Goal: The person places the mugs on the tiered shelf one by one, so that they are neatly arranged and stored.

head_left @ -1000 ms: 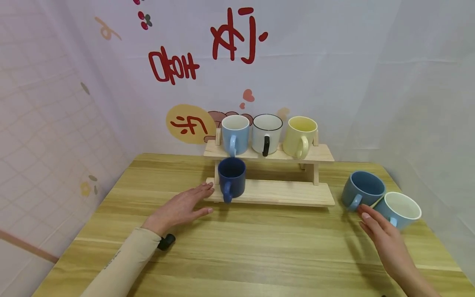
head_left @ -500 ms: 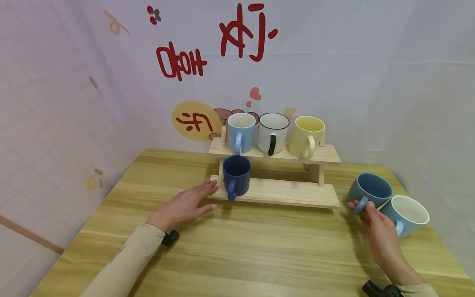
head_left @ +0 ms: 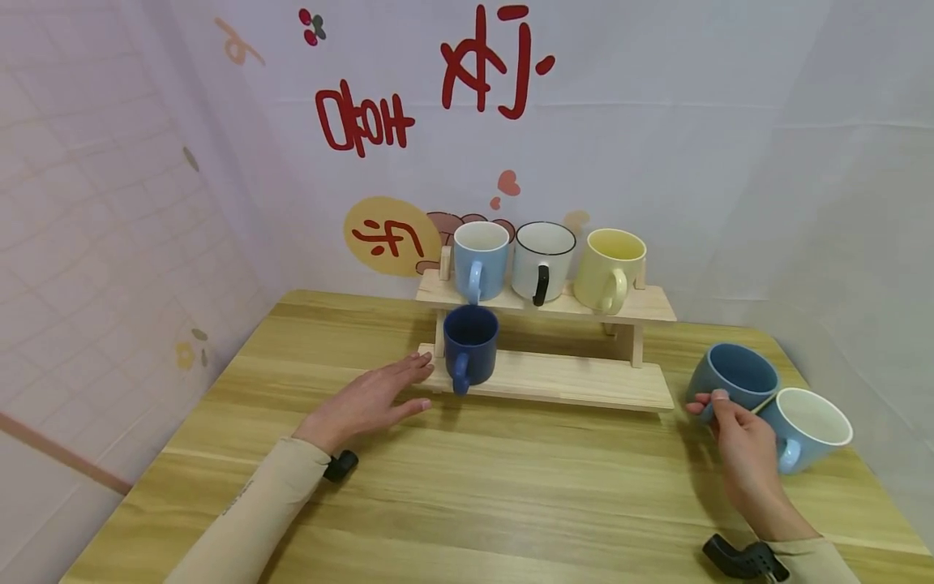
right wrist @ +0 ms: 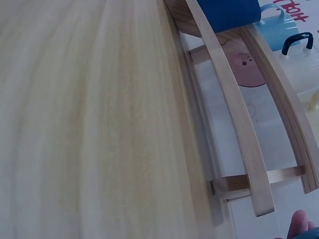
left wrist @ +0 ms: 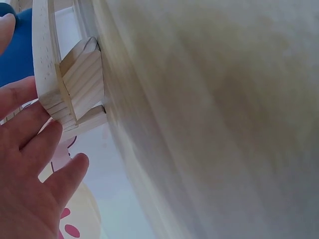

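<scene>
Grey-blue mug [head_left: 733,377] sits near the table's right edge, tilted against a light-blue mug [head_left: 810,426] — its handle faces the right hand [head_left: 737,438], whose fingers pinch it; the left hand [head_left: 365,401] lies flat, well apart.

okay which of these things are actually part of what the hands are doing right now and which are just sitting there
In hand:
right hand pinching the handle of the grey-blue mug
left hand resting flat against the wooden rack

Just sitting:
white-lined blue mug
navy mug
light blue mug
white mug
yellow mug
</scene>
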The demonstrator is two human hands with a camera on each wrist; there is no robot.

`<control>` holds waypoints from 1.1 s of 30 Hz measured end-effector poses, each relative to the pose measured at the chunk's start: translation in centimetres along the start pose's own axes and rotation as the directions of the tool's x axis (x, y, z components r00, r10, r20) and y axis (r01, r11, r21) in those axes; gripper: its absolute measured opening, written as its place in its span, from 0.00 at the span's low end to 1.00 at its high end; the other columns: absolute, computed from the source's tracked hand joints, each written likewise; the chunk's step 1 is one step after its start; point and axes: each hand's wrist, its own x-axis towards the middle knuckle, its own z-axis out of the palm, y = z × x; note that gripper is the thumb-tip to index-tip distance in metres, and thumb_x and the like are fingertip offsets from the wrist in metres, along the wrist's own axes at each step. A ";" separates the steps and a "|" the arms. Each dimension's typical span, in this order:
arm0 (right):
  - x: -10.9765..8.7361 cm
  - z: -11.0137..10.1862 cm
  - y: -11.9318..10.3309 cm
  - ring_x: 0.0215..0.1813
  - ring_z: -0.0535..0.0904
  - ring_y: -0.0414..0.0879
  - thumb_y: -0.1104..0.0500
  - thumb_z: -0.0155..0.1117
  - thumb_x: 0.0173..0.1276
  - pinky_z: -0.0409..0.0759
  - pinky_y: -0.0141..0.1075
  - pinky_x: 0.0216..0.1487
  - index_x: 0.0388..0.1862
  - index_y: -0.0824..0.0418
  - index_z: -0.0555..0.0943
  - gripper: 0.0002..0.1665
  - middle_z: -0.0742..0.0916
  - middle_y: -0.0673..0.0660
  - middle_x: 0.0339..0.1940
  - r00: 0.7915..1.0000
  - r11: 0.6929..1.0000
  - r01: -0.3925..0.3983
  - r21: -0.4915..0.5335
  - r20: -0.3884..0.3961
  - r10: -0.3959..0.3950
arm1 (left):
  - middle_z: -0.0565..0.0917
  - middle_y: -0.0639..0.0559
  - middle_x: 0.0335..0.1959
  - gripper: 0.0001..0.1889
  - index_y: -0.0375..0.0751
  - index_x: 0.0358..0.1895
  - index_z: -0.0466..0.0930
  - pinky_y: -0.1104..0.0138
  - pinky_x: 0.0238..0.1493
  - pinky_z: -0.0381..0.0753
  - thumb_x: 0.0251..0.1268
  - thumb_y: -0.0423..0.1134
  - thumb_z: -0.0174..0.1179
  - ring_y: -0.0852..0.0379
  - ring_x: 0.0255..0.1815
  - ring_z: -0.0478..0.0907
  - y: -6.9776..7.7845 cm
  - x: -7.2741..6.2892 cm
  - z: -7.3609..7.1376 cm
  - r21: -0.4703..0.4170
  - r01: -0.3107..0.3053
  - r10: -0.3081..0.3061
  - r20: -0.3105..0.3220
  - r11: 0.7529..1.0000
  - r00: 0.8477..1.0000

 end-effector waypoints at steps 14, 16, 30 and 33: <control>-0.3 0.5 -1.2 0.41 0.85 0.35 0.55 0.58 0.82 0.76 0.21 0.53 0.36 0.67 0.87 0.19 0.88 0.48 0.31 0.988 0.959 0.140 0.247 -0.102 -0.118 | 0.60 0.49 0.82 0.34 0.43 0.79 0.66 0.46 0.76 0.63 0.82 0.60 0.49 0.47 0.82 0.57 -0.1 0.0 0.1 -0.004 -0.010 0.010 0.002 1.000 1.000; -0.5 0.6 -1.7 0.40 0.86 0.37 0.57 0.58 0.82 0.77 0.21 0.54 0.37 0.68 0.86 0.18 0.88 0.50 0.31 0.983 0.943 0.181 0.280 -0.089 -0.163 | 0.60 0.49 0.82 0.33 0.43 0.79 0.65 0.45 0.76 0.63 0.81 0.59 0.50 0.46 0.82 0.57 -0.1 0.0 -0.1 -0.007 -0.013 0.013 0.002 1.000 1.000; -3.0 2.0 -5.1 0.42 0.87 0.42 0.61 0.56 0.81 0.79 0.25 0.58 0.42 0.74 0.83 0.15 0.88 0.55 0.36 0.945 0.887 0.303 0.348 0.007 -0.326 | 0.58 0.51 0.83 0.35 0.44 0.80 0.64 0.48 0.78 0.61 0.83 0.63 0.42 0.49 0.83 0.54 -0.5 0.0 0.0 -0.017 -0.005 0.005 0.018 1.000 1.000; -3.6 2.4 -5.6 0.43 0.87 0.42 0.61 0.57 0.81 0.79 0.26 0.58 0.43 0.74 0.83 0.16 0.88 0.55 0.38 0.943 0.892 0.302 0.337 0.029 -0.330 | 0.58 0.51 0.83 0.34 0.44 0.80 0.64 0.48 0.78 0.61 0.84 0.62 0.40 0.50 0.83 0.55 -0.5 0.0 0.1 -0.016 -0.010 0.010 0.011 1.000 1.000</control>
